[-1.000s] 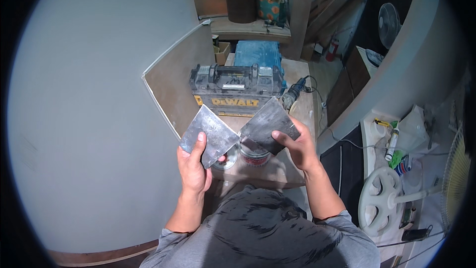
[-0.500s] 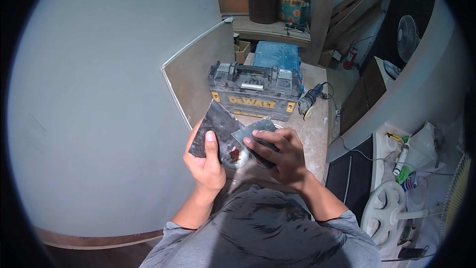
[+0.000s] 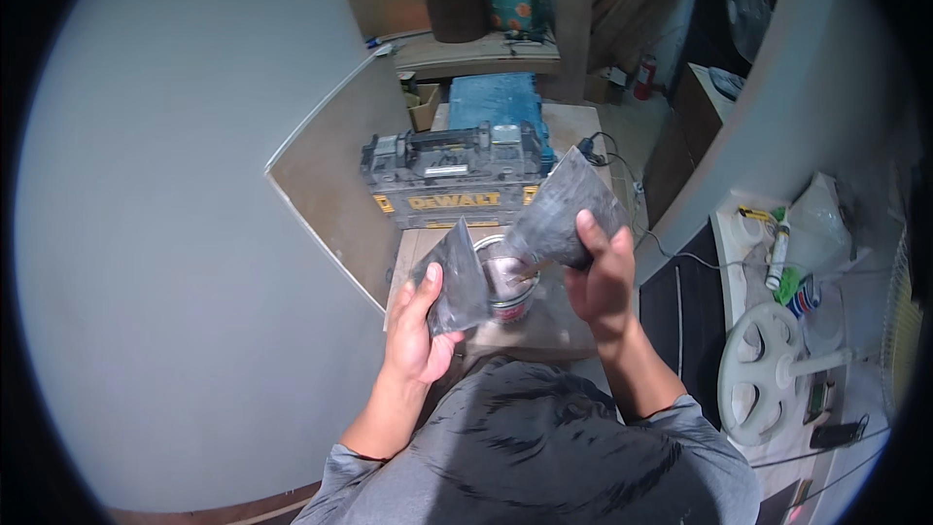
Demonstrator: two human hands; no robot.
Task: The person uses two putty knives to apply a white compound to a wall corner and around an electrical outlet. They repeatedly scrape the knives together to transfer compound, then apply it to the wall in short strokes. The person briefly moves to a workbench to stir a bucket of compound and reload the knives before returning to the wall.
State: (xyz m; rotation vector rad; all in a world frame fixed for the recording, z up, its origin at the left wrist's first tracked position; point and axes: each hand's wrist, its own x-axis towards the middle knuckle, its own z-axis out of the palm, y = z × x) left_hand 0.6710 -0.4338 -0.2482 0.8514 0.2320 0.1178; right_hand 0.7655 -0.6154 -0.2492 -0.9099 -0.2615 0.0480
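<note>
A dark-grey, flat, angular plate (image 3: pixel 461 282) and a broad, flat, grey plate (image 3: pixel 567 206) are tilting near a round, red-labelled can (image 3: pixel 512 313); the left hand (image 3: pixel 416 332) and right hand (image 3: pixel 604 277) are respectively pinching them, thumb opposing fingers. Handling both is apparently under way; repositioning is calling for firm grips. A black plastic toolbox (image 3: pixel 466 182) is standing beyond.
</note>
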